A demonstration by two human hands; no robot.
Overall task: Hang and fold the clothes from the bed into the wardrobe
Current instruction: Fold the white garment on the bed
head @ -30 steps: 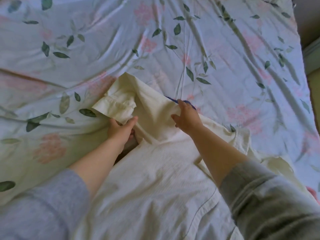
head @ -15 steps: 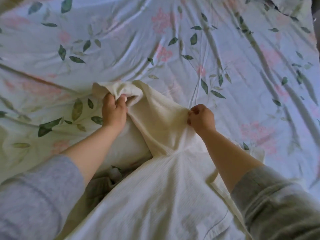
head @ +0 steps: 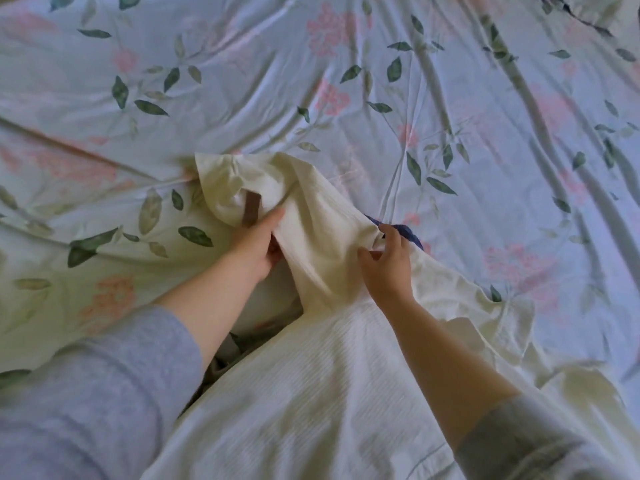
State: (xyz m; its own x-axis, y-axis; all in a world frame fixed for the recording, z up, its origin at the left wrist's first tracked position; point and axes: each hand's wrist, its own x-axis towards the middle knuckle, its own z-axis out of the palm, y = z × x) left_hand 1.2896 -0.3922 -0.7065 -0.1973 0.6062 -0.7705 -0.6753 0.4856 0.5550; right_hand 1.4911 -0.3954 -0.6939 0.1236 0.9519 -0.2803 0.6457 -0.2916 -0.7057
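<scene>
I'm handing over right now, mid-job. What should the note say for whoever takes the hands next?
Left hand: grips the cream garment just below its brown loop, thumb on top, fingers underneath.
Right hand: pinches a bunched fold of the same garment.
The garment lies on the floral sheet, its far end raised between the hands. Something blue peeks out beneath it by the right hand.
Done: garment in hand, not yet folded or hung.
Left: fold or hang it and take it to the wardrobe, which is out of view, then check the blue item.
</scene>
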